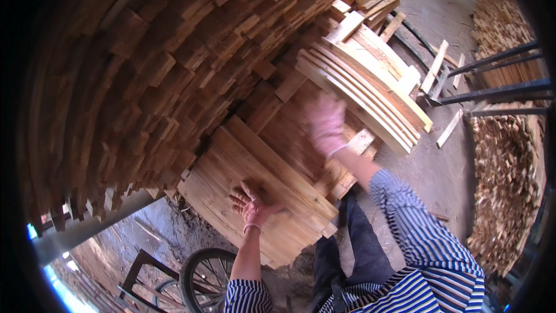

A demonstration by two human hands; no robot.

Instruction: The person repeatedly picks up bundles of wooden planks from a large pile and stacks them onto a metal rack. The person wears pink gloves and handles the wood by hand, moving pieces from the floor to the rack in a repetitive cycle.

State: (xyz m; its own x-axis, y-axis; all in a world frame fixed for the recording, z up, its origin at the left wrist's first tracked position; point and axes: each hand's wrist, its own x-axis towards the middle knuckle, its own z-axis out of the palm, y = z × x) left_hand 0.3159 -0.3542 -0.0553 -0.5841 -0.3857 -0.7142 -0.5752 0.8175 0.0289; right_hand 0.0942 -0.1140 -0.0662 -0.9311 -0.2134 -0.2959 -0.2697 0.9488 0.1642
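Observation:
My left hand [251, 206], in a stained pinkish work glove, lies with fingers spread on a layer of light wooden boards [214, 188]. One board [278, 177] rests raised along the right side of that layer. My right hand [326, 123], in a pink glove, is smeared by motion above the lower brown wood [289, 133] between two groups of boards; its fingers cannot be made out. Just beyond it sits a stack of pale planks [359, 101], set edge to edge. I see nothing held in either hand.
A tall wall of stacked wood pieces [156, 81] rises on the left. Dark metal bars [492, 93] and more wood piles [501, 185] stand at the right. Loose sticks [434, 66] lie on the grey floor. A spoked wheel [208, 278] is at the lower left.

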